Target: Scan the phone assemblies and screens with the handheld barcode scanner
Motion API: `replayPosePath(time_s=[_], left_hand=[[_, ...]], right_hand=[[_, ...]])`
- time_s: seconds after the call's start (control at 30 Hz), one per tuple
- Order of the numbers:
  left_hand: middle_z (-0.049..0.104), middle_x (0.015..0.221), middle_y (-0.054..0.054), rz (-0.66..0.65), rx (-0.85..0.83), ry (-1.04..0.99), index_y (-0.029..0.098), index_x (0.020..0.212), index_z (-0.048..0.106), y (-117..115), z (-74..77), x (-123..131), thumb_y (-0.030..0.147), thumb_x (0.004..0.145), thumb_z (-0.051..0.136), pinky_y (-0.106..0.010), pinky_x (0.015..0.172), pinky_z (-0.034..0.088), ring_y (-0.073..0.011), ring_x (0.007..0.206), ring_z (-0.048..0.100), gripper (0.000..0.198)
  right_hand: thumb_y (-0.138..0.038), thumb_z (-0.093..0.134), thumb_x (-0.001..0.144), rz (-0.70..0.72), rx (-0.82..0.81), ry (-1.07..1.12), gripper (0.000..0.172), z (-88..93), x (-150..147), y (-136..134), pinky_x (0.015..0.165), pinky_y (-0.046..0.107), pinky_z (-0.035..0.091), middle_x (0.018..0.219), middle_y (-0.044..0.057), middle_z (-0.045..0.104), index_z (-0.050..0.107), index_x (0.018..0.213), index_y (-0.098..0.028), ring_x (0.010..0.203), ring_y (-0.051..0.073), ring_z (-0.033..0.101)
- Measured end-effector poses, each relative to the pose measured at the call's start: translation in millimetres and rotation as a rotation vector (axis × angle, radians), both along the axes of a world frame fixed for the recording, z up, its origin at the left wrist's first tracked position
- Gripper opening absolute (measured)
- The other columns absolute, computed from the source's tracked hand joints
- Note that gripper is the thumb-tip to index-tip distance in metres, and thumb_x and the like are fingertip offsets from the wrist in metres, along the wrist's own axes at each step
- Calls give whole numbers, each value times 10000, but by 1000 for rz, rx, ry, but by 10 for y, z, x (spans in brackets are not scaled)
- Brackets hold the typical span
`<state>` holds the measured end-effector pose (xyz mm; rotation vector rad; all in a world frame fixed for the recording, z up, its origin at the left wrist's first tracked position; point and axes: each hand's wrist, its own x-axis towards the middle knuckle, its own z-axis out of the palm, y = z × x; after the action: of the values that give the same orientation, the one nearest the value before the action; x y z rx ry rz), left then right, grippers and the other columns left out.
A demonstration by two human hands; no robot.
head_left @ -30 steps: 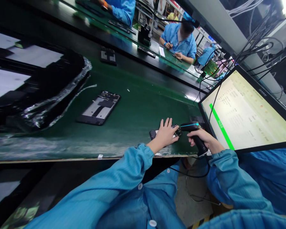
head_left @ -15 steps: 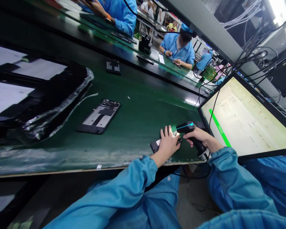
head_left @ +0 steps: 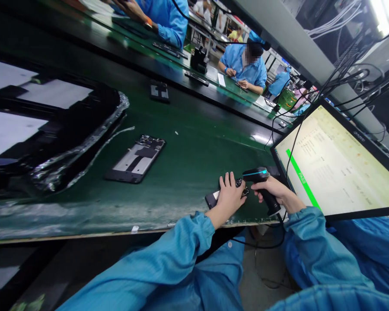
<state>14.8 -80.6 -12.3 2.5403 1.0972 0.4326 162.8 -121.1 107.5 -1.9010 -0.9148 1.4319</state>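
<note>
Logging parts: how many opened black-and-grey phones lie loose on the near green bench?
3: the first phone, partly under the bare left hand; the second phone, left of it; the third phone, farther back. More may be hidden in the plastic-edged black pile.

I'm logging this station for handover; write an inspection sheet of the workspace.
Surface: green bench, pale streaks near front edge.
Job's things: opened phone lying flat; black scanner.
Clutter: another opened phone; dark bundle with shiny plastic edging; white scrap.
Grips: left hand spread over the first phone; right hand around the scanner's handle.
Cables: black cord crosses the monitor; another cord loops below the bench.
Surroundings: monitor's green PASS bar; co-workers in blue.
</note>
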Motion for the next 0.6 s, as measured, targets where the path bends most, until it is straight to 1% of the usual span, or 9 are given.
replayPosePath(time_s=[0.03,0.1,0.17,0.2,0.27,0.33,0.4,0.5,0.6], left_hand=[[240,1593,-266,-87,-17,8,199,1420,482,102,17,-40,531,795,677,-679,1115,154,-507,1450,196,734],[195,1623,-220,-362,-49,39,237,1449,445,379,39,-120,583,679,765,-670,1120,171,-498,1461,171,903],[245,1623,-163,-648,-71,83,292,1476,394,691,39,-155,593,598,812,-654,1123,202,-478,1460,195,1018],[312,1599,-146,-741,-73,89,304,1482,381,828,32,-148,595,611,803,-634,1125,223,-458,1450,240,1011],[472,1491,-138,-821,-55,44,286,1456,422,1011,8,-105,606,702,735,-561,1119,292,-399,1384,380,877],[570,1354,-138,-804,-5,-43,258,1377,519,1053,-30,-62,604,775,671,-481,1075,369,-342,1258,502,711],[604,1247,-114,-723,34,-104,266,1291,590,998,-79,-51,567,831,629,-433,1010,424,-297,1142,552,551],[605,1187,-75,-534,17,-176,301,1261,608,898,-168,-82,472,889,578,-415,988,444,-266,1104,557,411],[602,1225,-96,-282,-44,-257,277,1256,621,926,-268,-122,429,889,549,-467,1046,424,-303,1179,542,404]], right_hand=[[-206,785,655,-56,26,0,144,-40,-4,-74,396,238,540,562,25,694,685,721,-126,431,143,618],[-254,821,625,-184,89,17,253,-167,-35,-265,472,247,568,698,30,739,690,818,-156,573,173,698],[-275,882,534,-281,124,76,384,-358,-84,-444,587,303,605,788,20,742,698,857,-176,721,208,730],[-280,903,499,-327,152,108,436,-466,-106,-505,658,321,609,823,11,745,703,876,-192,800,216,732],[-341,904,509,-389,211,184,416,-665,-136,-554,787,361,596,861,15,762,710,852,-205,941,244,725],[-380,894,531,-420,251,255,373,-800,-142,-530,851,394,579,865,19,778,724,817,-212,1001,268,719],[-394,888,539,-431,268,312,343,-864,-128,-468,874,423,571,844,21,793,739,794,-220,999,288,728],[-410,873,545,-423,286,359,301,-889,-92,-326,911,442,560,833,0,815,756,777,-256,1011,299,735],[-399,862,537,-364,304,361,253,-906,-62,-119,935,439,551,861,-85,825,759,764,-354,1063,279,720]])
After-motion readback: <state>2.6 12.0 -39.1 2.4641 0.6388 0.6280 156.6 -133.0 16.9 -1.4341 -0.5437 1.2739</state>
